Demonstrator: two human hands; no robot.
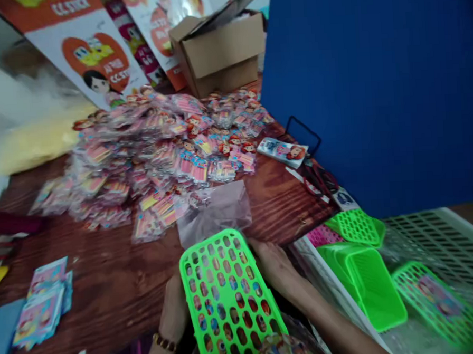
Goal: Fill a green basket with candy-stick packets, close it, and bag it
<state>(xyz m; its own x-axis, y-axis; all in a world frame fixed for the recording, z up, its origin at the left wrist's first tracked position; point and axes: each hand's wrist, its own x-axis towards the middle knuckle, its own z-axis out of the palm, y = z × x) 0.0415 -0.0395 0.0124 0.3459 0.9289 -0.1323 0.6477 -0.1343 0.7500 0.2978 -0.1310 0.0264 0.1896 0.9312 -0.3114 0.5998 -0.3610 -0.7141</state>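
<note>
A bright green plastic basket (227,299) with oval holes is held low in front of me, with colourful contents showing through the holes. At its left side is my left hand (177,293), its fingers hidden behind the basket. My right hand (270,259) touches the upper right edge, its fingertips partly behind the rim. Just beyond the basket lies a clear plastic bag (222,207) on the dark wooden table (146,271). Past it spreads a large heap of small pink and yellow packets (151,144).
Green baskets (375,286) fill a white crate (465,239) at the right. A blue panel (375,96) rises behind it. Scissors (316,188) and a printed packet (283,152) lie right of the heap. A cardboard box (222,53) stands behind; cards (43,308) are stacked left.
</note>
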